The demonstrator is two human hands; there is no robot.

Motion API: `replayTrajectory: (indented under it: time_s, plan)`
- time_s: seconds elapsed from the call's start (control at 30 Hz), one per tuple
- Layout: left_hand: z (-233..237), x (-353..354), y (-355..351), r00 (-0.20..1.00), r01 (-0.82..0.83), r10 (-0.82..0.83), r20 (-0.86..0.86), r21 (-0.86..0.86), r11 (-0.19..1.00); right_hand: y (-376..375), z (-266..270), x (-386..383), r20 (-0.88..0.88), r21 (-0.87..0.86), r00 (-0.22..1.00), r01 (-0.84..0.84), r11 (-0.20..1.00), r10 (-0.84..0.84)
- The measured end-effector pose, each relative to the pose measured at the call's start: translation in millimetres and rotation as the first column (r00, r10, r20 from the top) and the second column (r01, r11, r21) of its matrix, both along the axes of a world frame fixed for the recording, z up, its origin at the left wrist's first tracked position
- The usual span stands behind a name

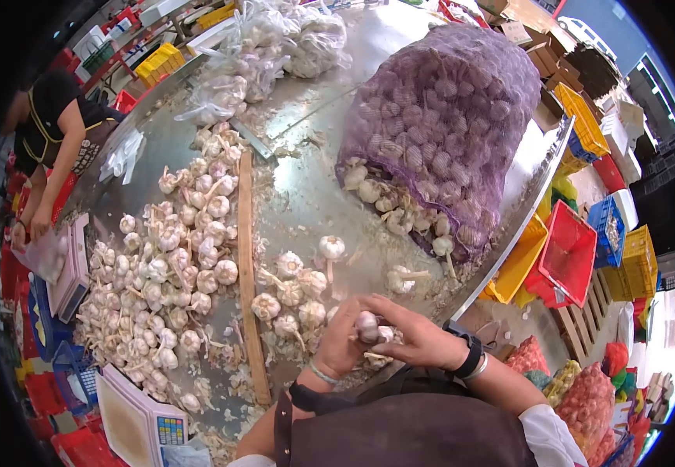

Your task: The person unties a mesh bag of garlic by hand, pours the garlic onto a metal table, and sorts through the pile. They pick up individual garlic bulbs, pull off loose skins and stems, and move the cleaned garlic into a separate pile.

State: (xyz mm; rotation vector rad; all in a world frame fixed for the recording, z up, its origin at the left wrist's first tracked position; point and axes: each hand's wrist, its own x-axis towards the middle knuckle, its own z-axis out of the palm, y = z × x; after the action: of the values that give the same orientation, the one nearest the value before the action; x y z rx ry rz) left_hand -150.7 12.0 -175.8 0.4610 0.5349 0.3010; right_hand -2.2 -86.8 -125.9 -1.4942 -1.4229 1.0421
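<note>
Close to my body, at the near edge of the metal table (306, 194), both hands are curled around a garlic bulb (366, 327). My left hand (340, 342) grips it from the left, and my right hand (425, 337) closes over it from the right. Part of the bulb and some fingertips are hidden. Several garlic bulbs (291, 292) with stems lie just left of my hands among loose skins. A single bulb (402, 279) rests beyond my right hand. Farther off, a purple mesh sack (462, 101) lies on its side with garlic at its open mouth.
A wooden strip (247, 272) separates a large garlic pile (151, 296) on the left. Two scales (131, 420) (73, 268) stand at the left edge, where another person (57, 124) handles a bag. Bagged garlic (267, 47) lies at the back; a red crate (563, 253) stands right.
</note>
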Motion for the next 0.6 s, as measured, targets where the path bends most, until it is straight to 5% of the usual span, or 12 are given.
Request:
replayTrajectory:
  time_s: [0.07, 0.13, 0.2, 0.23, 0.27, 0.3, 0.33, 0.37, 0.4, 0.43, 0.53, 0.6]
  plan:
    - [-15, -14, 9, 0.996, -0.009, -0.006, -0.091, -0.161, 0.987, 2, -5, 13, -0.09, -0.082, 0.995, 0.03, 0.996, -0.038]
    - [-27, -24, 23, 0.988, 0.038, -0.049, -0.146, -0.079, 0.996, 11, -9, 43, 0.209, -0.19, 0.977, 0.079, 0.979, -0.038]
    - [-30, -25, 41, 0.947, 0.187, -0.105, -0.303, 0.257, 0.948, 15, -34, 79, 0.422, -0.088, 0.895, 0.197, 0.976, -0.143]
    - [-30, -17, 48, 0.92, 0.241, 0.023, -0.391, 0.611, 0.754, 14, -48, 100, 0.523, -0.118, 0.845, 0.202, 0.972, -0.112]
    - [-22, -8, 58, 0.923, 0.238, 0.023, -0.385, 0.615, 0.752, 16, -59, 120, 0.616, -0.148, 0.784, 0.211, 0.966, -0.077]
    - [-9, 3, 69, 0.878, 0.341, 0.19, -0.439, 0.853, 0.394, 21, -65, 136, 0.64, -0.175, 0.761, 0.273, 0.946, -0.101]
    - [-1, 14, 77, 0.84, 0.444, 0.363, -0.404, 0.895, -0.03, 26, -65, 150, 0.667, -0.202, 0.735, 0.338, 0.919, -0.123]
    - [-3, 23, 84, 0.848, 0.433, 0.353, -0.396, 0.901, -0.029, 34, -64, 165, 0.679, -0.26, 0.706, 0.489, 0.833, -0.203]
    - [-8, 31, 93, 0.805, 0.542, 0.38, -0.455, 0.825, -0.16, 27, -86, 186, 0.62, -0.046, 0.659, 0.573, 0.819, -0.426]
    - [-14, 39, 100, 0.757, 0.634, 0.417, -0.503, 0.72, -0.284, 31, -68, 193, 0.596, -0.079, 0.657, 0.62, 0.78, -0.462]
    - [-33, 55, 114, 0.628, 0.776, 0.353, -0.694, 0.526, -0.347, 41, -53, 217, 0.529, -0.125, 0.67, 0.668, 0.733, -0.521]
    - [-38, 62, 114, 0.642, 0.765, 0.346, -0.684, 0.539, -0.353, 45, -55, 227, 0.479, -0.14, 0.691, 0.67, 0.729, -0.542]
